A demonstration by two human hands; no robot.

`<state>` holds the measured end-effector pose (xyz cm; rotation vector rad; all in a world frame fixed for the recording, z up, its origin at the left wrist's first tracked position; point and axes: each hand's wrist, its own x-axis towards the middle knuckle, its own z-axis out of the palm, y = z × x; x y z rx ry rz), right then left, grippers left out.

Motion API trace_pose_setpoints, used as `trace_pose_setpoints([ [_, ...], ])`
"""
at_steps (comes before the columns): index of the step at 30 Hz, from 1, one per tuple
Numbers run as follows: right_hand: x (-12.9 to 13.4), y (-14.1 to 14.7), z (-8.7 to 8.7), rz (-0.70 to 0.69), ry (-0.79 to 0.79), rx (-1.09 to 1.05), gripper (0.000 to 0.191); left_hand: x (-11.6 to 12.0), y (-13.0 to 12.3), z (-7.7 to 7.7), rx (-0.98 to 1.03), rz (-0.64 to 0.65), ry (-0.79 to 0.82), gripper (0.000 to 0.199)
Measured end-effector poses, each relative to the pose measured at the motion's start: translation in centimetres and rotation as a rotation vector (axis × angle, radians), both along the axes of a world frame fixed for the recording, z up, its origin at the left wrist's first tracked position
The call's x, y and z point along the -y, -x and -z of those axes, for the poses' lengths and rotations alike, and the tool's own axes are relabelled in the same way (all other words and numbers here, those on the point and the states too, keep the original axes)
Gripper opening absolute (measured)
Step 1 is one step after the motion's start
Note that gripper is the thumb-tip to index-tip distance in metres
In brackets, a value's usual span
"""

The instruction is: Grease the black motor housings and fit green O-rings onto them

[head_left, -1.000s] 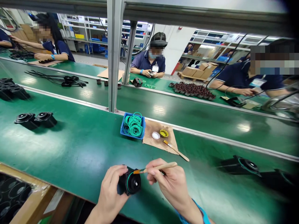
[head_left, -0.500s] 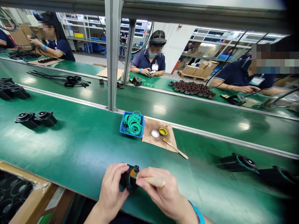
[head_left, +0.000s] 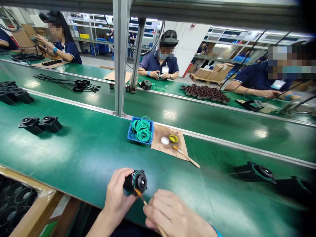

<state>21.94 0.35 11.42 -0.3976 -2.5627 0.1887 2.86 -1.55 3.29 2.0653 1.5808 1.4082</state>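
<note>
A black cylindrical housing (head_left: pixel 141 181) with a green ring around its end is held in my left hand (head_left: pixel 117 194), tilted so the ringed end faces right. My right hand (head_left: pixel 168 212) grips the wooden handle of a small brush (head_left: pixel 143 198). The orange bristles touch the lower edge of the housing's ringed end. Beyond my hands, a blue bin (head_left: pixel 140 142) holds many green rings. Beside it, a stained cardboard sheet (head_left: pixel 160 148) carries a white disc (head_left: pixel 165 141), a yellow-filled cap (head_left: pixel 173 138) and a second brush (head_left: pixel 186 156).
More black housings stand at the left (head_left: pixel 50 124) and right (head_left: pixel 254 171) of the green table (head_left: pixel 81 148). A metal post (head_left: pixel 119 65) rises behind the bin. An open box (head_left: pixel 37 215) sits lower left. Several people work across the belt.
The brush has moved from the upper part of the ringed end to its lower edge. My right hand has dropped lower, uncovering the housing's face. The view has shifted slightly.
</note>
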Motion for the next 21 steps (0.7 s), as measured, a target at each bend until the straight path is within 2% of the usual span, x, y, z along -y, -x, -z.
trace_pose_setpoints([
  [5, -1.0, -1.3, 0.1, 0.074, -0.004, 0.05, 0.043, 0.0, 0.3, 0.1, 0.031, -0.002, 0.051, 0.055],
  [8, -1.6, -2.2, 0.1, 0.162, 0.048, -0.078, 0.036, 0.1, 0.2, 0.1, 0.038, -0.006, 0.061, 0.055],
  [12, -1.8, -2.3, 0.7, 0.324, 0.351, -0.414, 0.025, 0.2, 0.0, 0.1, -0.005, -0.043, -0.008, 0.044],
  [14, -1.8, -1.6, 1.3, 0.409, 0.509, -0.443, 0.021, 0.4, -0.1, 0.3, -0.063, -0.083, -0.073, 0.035],
  [16, -1.8, -0.6, 2.0, 0.43, 0.648, -0.397, 0.012, 0.6, -0.1, 0.6, -0.145, -0.11, -0.152, 0.027],
  [19, -1.5, 1.1, 2.8, 0.435, 0.772, -0.292, 0.05, 0.7, -0.3, 1.0, -0.268, -0.111, -0.292, 0.021],
  [21, -1.5, 1.7, 2.8, 0.479, 0.769, -0.199, 0.063, 0.5, -0.8, 1.2, -0.306, -0.129, -0.36, 0.019],
])
